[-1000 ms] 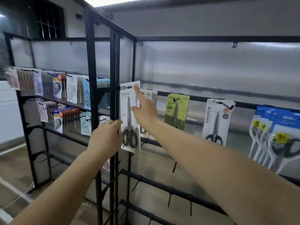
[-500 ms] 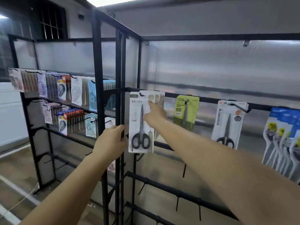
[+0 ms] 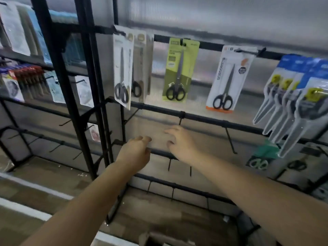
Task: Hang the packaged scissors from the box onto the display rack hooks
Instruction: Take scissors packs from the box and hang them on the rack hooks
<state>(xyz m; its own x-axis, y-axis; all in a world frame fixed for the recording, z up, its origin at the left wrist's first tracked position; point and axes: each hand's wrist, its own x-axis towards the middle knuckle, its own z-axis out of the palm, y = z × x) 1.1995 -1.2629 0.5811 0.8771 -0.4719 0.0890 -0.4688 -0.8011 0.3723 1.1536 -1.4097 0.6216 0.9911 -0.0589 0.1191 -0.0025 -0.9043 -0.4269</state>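
Here, both hands hover empty, left hand (image 3: 134, 153) and right hand (image 3: 181, 142) loosely curled; above them a white scissors pack (image 3: 122, 68) hangs hooked, freeing them.

No legible text — print on scissors packs (image 3: 228, 79) too blurred to read.

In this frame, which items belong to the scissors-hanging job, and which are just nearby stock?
Job:
white scissors pack, on its hook
green scissors pack
orange-edged scissors pack
blue-carded scissors
bare hook
left hand and right hand, both holding nothing

Nearby stock:
red-topped packs on the left rack
white packs beside them
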